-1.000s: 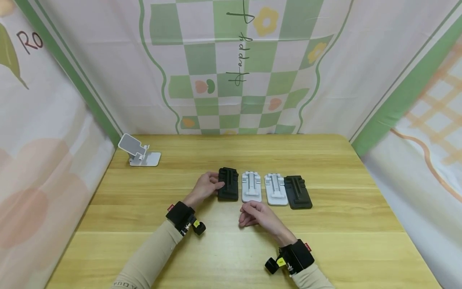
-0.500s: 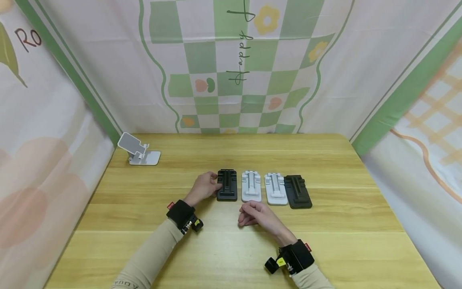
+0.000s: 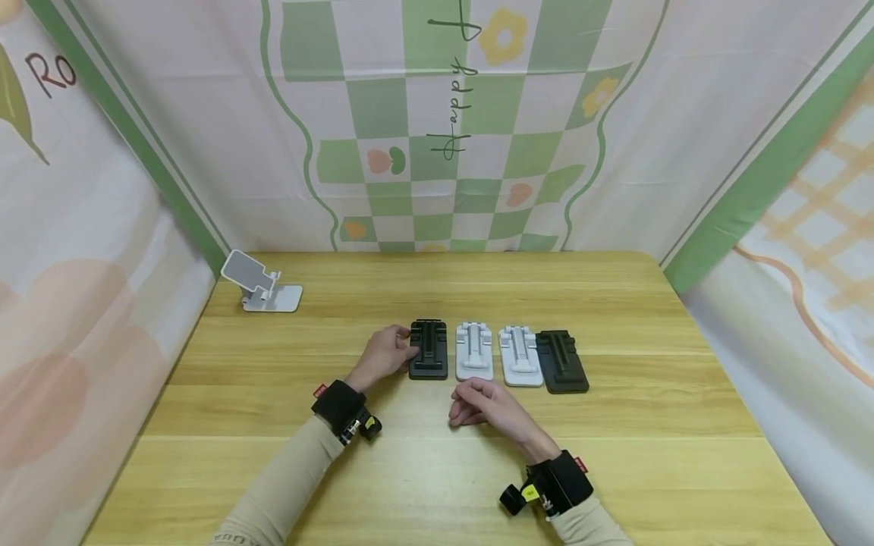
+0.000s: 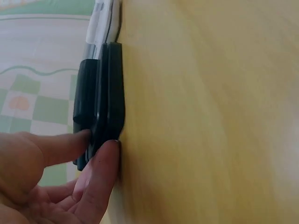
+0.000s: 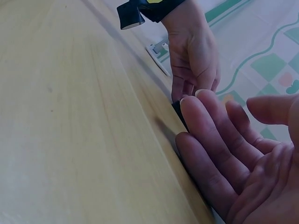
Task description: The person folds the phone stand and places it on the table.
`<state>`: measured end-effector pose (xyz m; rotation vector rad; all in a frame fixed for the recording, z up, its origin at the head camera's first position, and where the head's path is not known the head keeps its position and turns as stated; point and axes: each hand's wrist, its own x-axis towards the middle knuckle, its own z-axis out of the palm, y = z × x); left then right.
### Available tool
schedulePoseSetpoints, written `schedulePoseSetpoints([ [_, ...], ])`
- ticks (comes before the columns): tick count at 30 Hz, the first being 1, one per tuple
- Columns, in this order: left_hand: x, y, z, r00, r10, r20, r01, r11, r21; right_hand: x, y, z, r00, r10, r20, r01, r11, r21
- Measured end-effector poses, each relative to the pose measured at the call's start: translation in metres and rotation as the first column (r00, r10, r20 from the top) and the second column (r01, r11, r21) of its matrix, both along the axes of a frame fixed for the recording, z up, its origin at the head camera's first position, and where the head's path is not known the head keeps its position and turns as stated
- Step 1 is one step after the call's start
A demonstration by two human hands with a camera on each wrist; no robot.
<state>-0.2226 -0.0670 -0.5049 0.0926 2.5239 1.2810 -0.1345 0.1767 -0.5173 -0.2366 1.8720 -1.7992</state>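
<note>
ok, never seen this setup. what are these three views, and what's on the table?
No robot here: a person works with bare hands, wearing one camera on the head and one on each wrist. The head view looks down on a wooden table. Four folded phone stands lie in a row: black stand, two white stands, another black one. An unfolded white stand sits far left. The left hand touches the leftmost black stand; its fingers show in the left wrist view. The right hand rests loosely curled on the table, holding nothing.
</note>
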Motion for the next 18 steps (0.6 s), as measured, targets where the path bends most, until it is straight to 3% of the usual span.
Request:
schedulePoseSetpoints([
  [5, 0.002, -0.014, 0.002, 0.998, -0.043, -0.054, 0.043, 0.999, 0.001, 0.0, -0.001, 0.0, 1.0, -0.002, -0.002, 0.002, 1.0, 0.003],
  [11, -0.001, -0.045, 0.006, 0.981, -0.001, -0.193, -0.013, 0.998, -0.068, -0.001, -0.005, -0.001, 0.999, -0.04, 0.005, 0.04, 0.999, 0.027],
  [14, -0.004, -0.062, 0.009, 0.954, 0.02, -0.299, -0.065, 0.988, -0.141, 0.0, -0.006, 0.0, 0.998, -0.056, 0.005, 0.056, 0.998, 0.034],
  [18, -0.011, -0.085, 0.016, 0.886, 0.022, -0.464, -0.169, 0.946, -0.276, 0.0, -0.008, 0.001, 0.998, -0.062, 0.002, 0.062, 0.998, 0.025],
])
